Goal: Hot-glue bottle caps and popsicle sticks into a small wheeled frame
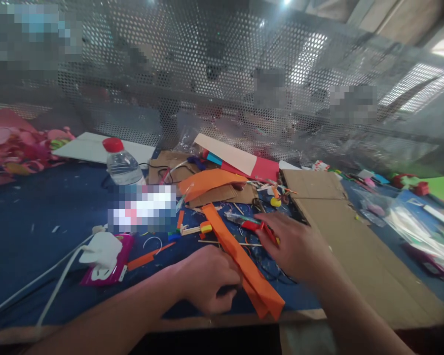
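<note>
L hand (212, 280) curled, touching orange strip (231, 241), hold unclear; R hand (296, 246) half-closed w/ red-handled tool (252, 225).

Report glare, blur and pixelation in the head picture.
Head view: light glares at the top edge and through the perforated screen; the pink pile at the left edge looks smeared; bright pixelation covers a patch below the bottle; the orange strip is fairly clear.

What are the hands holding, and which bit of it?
The right hand has the red-handled tool by its handle. Whether the left hand grips the orange strip beside it can't be told.
</note>
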Demonstrator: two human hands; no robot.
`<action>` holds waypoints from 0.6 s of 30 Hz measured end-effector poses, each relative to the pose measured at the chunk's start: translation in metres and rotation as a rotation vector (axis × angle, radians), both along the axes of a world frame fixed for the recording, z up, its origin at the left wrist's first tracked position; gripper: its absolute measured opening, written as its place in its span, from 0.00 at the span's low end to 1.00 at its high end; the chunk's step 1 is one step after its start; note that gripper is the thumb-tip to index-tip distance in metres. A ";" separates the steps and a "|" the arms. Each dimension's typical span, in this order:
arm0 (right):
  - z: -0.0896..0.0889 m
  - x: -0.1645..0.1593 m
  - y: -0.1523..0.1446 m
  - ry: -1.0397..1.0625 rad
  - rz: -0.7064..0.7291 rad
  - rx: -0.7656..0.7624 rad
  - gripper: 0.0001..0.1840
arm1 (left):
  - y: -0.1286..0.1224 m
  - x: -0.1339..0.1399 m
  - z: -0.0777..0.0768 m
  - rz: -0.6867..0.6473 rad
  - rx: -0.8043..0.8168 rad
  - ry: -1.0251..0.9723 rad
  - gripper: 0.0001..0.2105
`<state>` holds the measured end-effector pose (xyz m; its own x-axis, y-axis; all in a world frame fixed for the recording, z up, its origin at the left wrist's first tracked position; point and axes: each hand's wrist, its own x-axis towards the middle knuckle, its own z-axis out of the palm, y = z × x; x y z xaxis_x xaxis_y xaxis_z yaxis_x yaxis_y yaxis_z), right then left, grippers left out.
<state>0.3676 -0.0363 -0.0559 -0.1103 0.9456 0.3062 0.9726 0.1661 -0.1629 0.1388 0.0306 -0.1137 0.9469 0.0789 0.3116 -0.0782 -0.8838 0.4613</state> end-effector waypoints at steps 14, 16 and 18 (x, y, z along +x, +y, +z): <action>-0.019 -0.066 0.093 0.031 0.451 -0.262 0.12 | -0.004 -0.003 -0.003 -0.033 0.045 -0.044 0.07; -0.007 -0.048 0.086 0.111 0.398 -0.213 0.14 | -0.005 -0.002 -0.001 -0.027 0.069 -0.054 0.07; 0.003 -0.028 0.079 0.293 0.316 -0.137 0.15 | -0.006 -0.002 0.000 -0.006 0.107 -0.086 0.06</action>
